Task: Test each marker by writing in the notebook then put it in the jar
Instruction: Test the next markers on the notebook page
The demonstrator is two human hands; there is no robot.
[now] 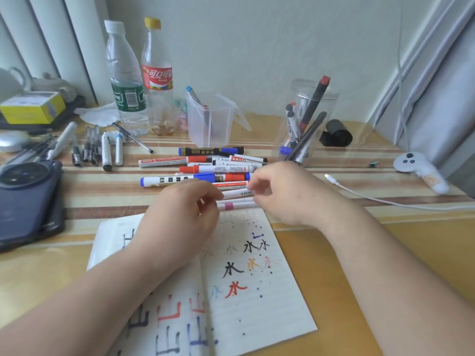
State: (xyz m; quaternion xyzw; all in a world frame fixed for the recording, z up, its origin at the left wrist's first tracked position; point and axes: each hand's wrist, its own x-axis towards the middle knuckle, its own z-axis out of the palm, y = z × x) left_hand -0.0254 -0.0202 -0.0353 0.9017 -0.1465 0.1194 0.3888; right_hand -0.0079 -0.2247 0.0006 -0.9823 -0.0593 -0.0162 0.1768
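White barrel, pink ring: the pink-band marker [232, 205] sits crosswise just above top edge of notebook [272, 314], spanning btwn both hands. Left hand [185, 211] fingers curled, tips pinching marker's left end. Right hand [280, 191] curled likewise on right end, tho blur hides exact finger contact. Notebook lies open on table [303, 273], pages covered w/ test characters in black, red, blue, orange, plus ink dots. Marker pile [205, 170] just beyond hands, red/blue/black caps, mixed directions. Jar [331, 104], clear plastic, upright at back right, well apart from hands, several markers standing in it. Clear square tub [221, 129] mid-back w/ markers inside. Water bottle [126, 80] and cola bottle [156, 73] back left; white cable [372, 199] to right.
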